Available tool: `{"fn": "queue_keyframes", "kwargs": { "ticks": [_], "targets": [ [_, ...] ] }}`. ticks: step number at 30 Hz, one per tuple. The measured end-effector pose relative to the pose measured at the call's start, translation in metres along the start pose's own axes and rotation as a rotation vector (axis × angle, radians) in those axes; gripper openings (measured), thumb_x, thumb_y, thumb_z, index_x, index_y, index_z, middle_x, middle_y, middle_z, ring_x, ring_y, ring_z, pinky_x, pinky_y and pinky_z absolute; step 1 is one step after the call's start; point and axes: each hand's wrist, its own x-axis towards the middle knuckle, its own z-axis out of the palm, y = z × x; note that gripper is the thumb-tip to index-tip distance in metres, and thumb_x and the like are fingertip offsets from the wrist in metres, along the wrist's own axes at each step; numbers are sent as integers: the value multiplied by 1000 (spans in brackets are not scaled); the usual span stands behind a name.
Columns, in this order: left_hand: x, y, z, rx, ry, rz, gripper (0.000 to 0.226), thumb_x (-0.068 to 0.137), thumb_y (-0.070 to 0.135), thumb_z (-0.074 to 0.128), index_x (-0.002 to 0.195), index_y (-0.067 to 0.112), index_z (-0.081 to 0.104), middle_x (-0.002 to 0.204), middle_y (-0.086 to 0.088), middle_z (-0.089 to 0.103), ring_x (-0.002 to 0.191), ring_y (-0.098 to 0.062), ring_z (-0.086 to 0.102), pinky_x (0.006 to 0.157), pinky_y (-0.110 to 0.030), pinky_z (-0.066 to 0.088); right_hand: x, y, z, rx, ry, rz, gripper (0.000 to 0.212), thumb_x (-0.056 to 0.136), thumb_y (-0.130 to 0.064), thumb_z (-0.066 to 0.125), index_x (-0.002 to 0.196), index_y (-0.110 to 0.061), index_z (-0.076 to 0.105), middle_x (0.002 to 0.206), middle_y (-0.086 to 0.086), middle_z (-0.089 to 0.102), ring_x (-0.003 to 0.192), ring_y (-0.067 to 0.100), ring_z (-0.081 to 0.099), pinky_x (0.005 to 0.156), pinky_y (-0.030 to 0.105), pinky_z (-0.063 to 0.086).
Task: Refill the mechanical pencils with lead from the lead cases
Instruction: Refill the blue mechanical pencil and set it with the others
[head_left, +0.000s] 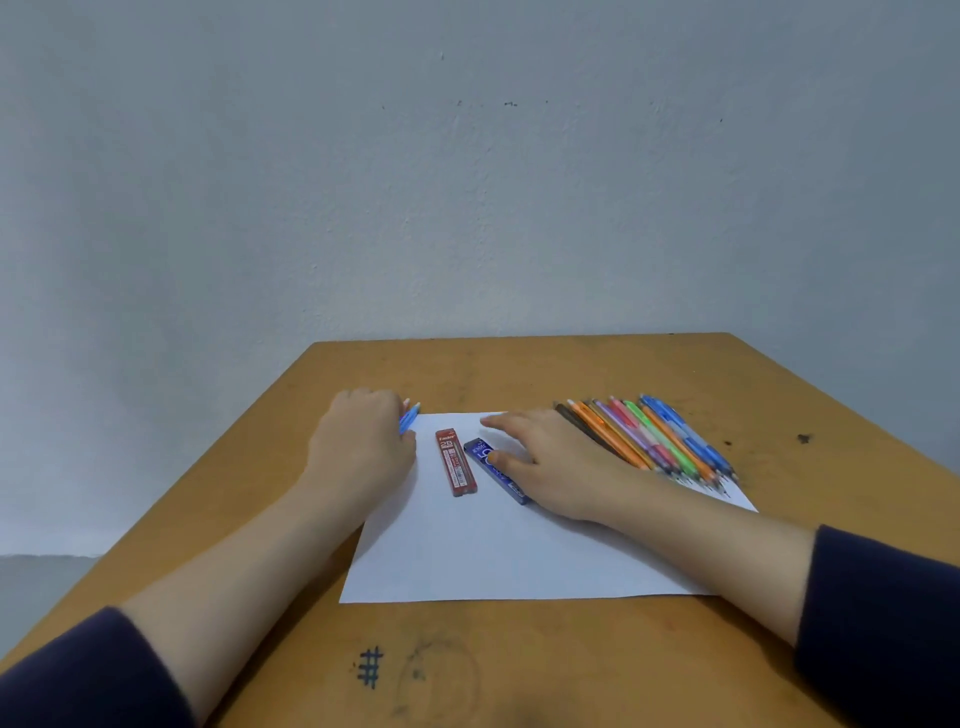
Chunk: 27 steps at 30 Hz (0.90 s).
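One inked "#" mark (370, 667) sits near the worn wooden table's (779, 389) front edge. On the white paper sheet (493, 561) lie a slim red lead case (456, 461) printed "2B" and a blue lead case (508, 484), touched by the thumb of the flat, straight-fingered right hand (556, 467). The left hand (358, 441) grips a blue pencil (409, 417) at the sheet's far-left corner. Coloured plastic pencils (660, 436) lie fanned at far right.

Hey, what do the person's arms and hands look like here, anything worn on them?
Both arms wear dark navy long sleeves, the left sleeve and the right sleeve, which end short and leave the forearms bare. The left hand and right hand are bare too: no gloves, watch or rings visible.
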Motion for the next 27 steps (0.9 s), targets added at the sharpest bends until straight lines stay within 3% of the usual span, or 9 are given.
{"fn": "queue_keyframes", "kwargs": {
  "ticks": [2,7,12,15,20,24,27],
  "targets": [
    [3,-1,-1,2,-44,-45,19,90,29,60,101,14,61,91,0,59,82,-14,52,63,-25,42,2,2,2,-38,-44,9,45,101,-36,37,140,-16,43,143,4,43,133,18,34,110,32,28],
    [8,-1,-1,-26,-57,-61,19,89,29,64,100,14,65,85,-1,62,76,-14,56,59,-25,43,3,3,1,-55,-63,5,45,101,-38,35,140,-17,45,143,3,43,132,18,35,109,35,30],
    [8,-1,1,-125,-16,-62,29,84,19,67,112,14,68,94,-4,67,81,-18,61,73,-34,56,2,2,-1,-66,-60,2,45,101,-39,35,140,-18,44,144,1,43,132,16,35,109,33,30],
    [8,-1,-2,-197,58,-21,32,83,15,65,116,14,68,93,-2,67,81,-17,60,69,-30,50,2,2,-1,-61,-56,-4,45,101,-38,35,139,-18,45,143,2,44,131,17,36,108,33,31],
    [-1,4,-8,-382,139,77,27,84,15,66,111,15,71,79,4,67,62,-6,54,54,-20,40,0,2,-3,-15,-43,17,45,100,-39,37,139,-18,45,143,2,44,131,17,38,106,31,32],
    [-8,13,-10,-560,101,175,20,82,13,71,102,15,73,71,9,67,56,-10,62,64,-28,54,2,3,-4,268,173,124,49,100,-37,40,144,-18,36,129,7,56,119,20,50,93,28,37],
    [-9,16,-8,-611,118,221,16,82,12,72,96,17,75,68,13,66,56,-7,58,56,-15,44,6,6,-9,460,368,161,44,100,-28,41,142,-14,39,117,9,63,111,20,55,90,26,38]
  ]
}}
